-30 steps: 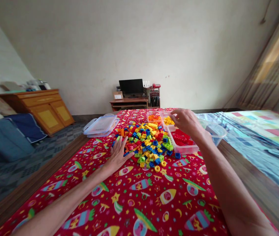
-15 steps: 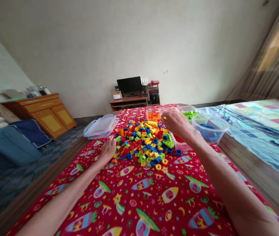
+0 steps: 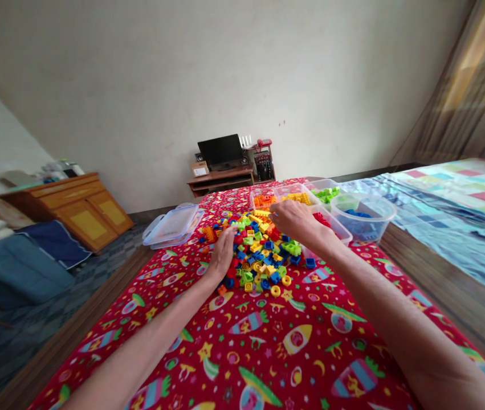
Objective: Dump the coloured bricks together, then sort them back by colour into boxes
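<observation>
A heap of mixed toy building bricks point(image 3: 263, 259) in red, yellow, blue, green and orange lies on the red patterned cloth point(image 3: 251, 347). Against the heap's left side rests my left hand point(image 3: 224, 250), fingers stretched out and touching bricks. My right hand point(image 3: 296, 219) is over the heap's far right edge, its fingers bent together at the tips. Whatever they pinch is too small to make out. Beyond and beside it, clear boxes hold orange bricks point(image 3: 263, 201), yellow bricks point(image 3: 297, 197), green bricks point(image 3: 327, 194) and red bricks point(image 3: 321, 219).
A round clear tub point(image 3: 379, 219) with blue bricks point(image 3: 357, 213) stands at the right edge of the table. Stacked clear lids point(image 3: 176, 222) lie on the left. Beyond are a desk with a monitor point(image 3: 220, 151), a wooden cabinet point(image 3: 84, 210) and a bed point(image 3: 451, 193).
My left hand has slid right into the heap, pushing its left-side bricks inward. My right hand, earlier with a yellow brick at the boxes, has come back lower over the heap; the yellow brick no longer shows.
</observation>
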`<state>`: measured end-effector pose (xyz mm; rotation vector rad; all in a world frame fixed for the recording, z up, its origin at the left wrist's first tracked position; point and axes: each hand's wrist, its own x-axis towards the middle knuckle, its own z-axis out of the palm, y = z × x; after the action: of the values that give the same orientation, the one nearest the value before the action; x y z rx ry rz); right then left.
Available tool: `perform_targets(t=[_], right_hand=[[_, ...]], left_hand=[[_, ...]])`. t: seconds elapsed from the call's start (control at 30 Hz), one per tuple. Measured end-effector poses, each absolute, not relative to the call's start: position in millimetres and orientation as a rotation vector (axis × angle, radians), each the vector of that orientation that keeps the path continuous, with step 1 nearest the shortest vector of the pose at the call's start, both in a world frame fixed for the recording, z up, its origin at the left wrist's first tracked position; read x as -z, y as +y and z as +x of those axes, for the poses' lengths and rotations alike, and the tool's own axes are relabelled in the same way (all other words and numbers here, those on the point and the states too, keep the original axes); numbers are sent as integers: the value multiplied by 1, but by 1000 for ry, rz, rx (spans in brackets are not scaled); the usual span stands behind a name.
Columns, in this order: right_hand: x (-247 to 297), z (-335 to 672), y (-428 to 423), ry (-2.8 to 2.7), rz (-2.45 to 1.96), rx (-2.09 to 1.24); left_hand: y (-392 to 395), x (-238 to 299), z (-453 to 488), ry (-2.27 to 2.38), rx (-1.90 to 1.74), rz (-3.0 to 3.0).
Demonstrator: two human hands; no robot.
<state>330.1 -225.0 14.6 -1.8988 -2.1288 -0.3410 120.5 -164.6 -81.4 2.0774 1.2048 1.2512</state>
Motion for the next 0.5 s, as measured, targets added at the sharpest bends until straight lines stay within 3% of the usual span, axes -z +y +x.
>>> perform_targets(t=[0.13,0.23,0.3,0.5], right_hand=[[-16,336,-225,-2111,-1890,329],[-16,340,-224,-2099,-1877,327],[-16,341,-222,-2093,-1876,329],[-14,337,-221,-2132,-1845,313]], left_hand=[[-154,66,132,1090,-1289,2287],[-120,57,120,1328,-1297,2397],[-93,54,105,1599,-1104,2457],[-36,64,75,1789,-820,2381]])
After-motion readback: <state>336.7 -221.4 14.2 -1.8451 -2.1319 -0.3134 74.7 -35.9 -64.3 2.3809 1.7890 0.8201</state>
